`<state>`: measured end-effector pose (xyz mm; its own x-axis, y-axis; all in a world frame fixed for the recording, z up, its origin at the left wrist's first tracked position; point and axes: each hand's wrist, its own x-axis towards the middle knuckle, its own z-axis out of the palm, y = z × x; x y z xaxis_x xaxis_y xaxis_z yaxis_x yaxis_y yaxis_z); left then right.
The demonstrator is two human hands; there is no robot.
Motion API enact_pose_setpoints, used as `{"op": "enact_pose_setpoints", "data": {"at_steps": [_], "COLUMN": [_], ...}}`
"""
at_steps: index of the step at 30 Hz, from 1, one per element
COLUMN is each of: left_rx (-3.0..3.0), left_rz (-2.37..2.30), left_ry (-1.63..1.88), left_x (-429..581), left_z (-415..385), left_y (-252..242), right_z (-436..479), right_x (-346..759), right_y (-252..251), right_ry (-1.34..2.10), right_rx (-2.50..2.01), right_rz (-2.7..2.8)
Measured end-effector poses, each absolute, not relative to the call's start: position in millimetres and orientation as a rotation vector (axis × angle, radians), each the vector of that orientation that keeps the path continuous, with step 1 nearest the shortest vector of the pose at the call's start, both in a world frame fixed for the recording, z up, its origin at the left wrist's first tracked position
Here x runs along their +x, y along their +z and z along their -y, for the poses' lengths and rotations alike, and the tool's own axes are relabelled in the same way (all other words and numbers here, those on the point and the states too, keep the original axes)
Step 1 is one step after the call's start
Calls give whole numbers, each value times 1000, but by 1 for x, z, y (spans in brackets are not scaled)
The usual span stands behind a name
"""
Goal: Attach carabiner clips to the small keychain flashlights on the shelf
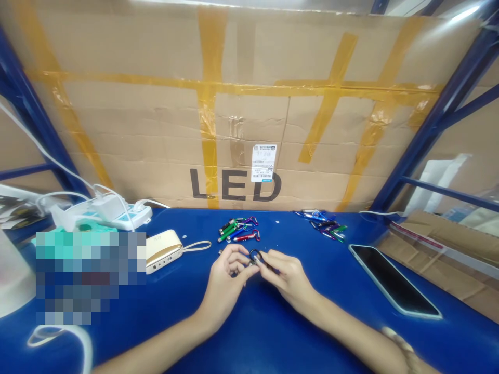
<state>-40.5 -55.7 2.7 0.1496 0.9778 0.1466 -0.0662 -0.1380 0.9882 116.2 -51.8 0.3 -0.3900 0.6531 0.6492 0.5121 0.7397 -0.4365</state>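
Note:
Close together over the middle of the blue table, my two hands meet at a small black carabiner [255, 254]. The thumb and fingers of my right hand [286, 272] pinch it from the right. My left hand [230, 275] is closed at its left end, thumb against fingers, by a small light-coloured metal part. Fingers cover much of the piece, so whatever is attached to it is hidden. Just beyond lies a group of small keychain flashlights [237, 228] in green, blue, purple, red and black, with carabiners clipped on. A second pile of similar coloured pieces [323, 224] lies farther right.
A cream power bank [166, 252] with a strap lies left of my hands, beside a pixelated patch. Behind it are a white power strip [136, 215] and cables. To the right are a smartphone [393, 280] and flattened cardboard [448, 249]. A big LED carton [163, 140] stands behind.

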Motion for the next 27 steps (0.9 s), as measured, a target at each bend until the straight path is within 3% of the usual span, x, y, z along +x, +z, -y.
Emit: {"op": "enact_pose_setpoints", "data": {"at_steps": [13, 27], "left_rx": [1329, 1347], "left_rz": [-995, -1067], "left_ry": [1153, 1064], "left_x": [-43, -44], "left_z": [55, 53], "left_y": [6, 4], "right_z": [50, 44], "right_x": [119, 127], "right_y": [-1, -7], "right_ry": [258, -55], "right_rx": [-891, -845], "right_rz": [2035, 2224]}}
